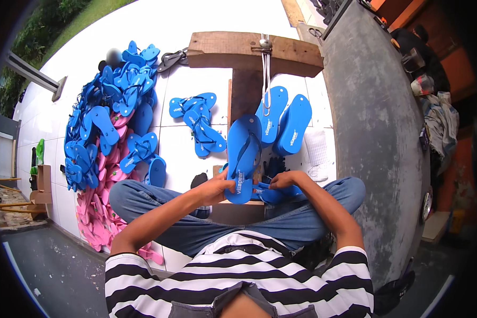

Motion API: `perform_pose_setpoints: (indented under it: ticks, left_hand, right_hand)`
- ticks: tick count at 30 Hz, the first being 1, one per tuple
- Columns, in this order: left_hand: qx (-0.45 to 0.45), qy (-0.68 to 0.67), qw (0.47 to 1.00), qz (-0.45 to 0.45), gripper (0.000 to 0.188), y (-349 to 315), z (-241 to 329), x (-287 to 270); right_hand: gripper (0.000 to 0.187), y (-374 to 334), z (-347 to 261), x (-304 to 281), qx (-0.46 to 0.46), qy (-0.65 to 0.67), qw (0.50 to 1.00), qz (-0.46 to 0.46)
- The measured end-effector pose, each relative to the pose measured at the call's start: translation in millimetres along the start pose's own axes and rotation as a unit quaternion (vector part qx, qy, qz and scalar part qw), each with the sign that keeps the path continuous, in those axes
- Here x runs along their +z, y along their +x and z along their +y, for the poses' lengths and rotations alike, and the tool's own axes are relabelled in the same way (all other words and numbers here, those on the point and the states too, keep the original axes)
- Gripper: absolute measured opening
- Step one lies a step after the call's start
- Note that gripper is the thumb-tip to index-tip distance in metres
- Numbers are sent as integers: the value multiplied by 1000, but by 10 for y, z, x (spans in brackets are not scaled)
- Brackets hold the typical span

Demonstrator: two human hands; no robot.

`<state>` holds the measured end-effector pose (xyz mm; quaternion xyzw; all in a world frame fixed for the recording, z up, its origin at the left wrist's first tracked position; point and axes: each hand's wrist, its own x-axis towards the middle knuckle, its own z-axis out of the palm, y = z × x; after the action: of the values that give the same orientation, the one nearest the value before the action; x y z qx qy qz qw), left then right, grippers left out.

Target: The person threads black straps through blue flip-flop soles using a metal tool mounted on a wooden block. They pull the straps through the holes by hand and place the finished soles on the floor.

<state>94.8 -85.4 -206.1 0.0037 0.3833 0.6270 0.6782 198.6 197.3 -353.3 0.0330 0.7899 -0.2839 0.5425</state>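
My left hand (215, 188) is closed on the heel end of a blue flip-flop (243, 143), its dark strap facing up and its toe pointing away from me. Beside it, my right hand (285, 180) has its fingers pinched together, but what lies between them is too small to name. Under that hand, another blue flip-flop (281, 196) lies low over my lap. Dark blue straps (274, 167) are bunched just beyond my right fingers. Blue soles without straps (271, 114) lie past them, next to a thicker stack of blue soles (294, 126).
A wooden T-shaped stand (254, 50) rises ahead, with a looped metal wire (266, 79) hanging from it. Strapped blue flip-flops (201, 127) lie left of it. Farther left are heaps of blue flip-flops (103, 124) and pink ones (95, 212). A grey ledge (376, 132) runs along the right.
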Motion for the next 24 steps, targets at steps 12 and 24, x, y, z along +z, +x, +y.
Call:
perform_pose_setpoints:
  ticks: [12,24]
  left_hand:
    - [213,50,970,111,55,121,-401,-185]
    - [362,61,905,217,86,171,-142,-447]
  right_hand:
    - [40,-10,-216,420,-195,-13,979,-57]
    - [39,-955,-610,-271,-197,84,966,148]
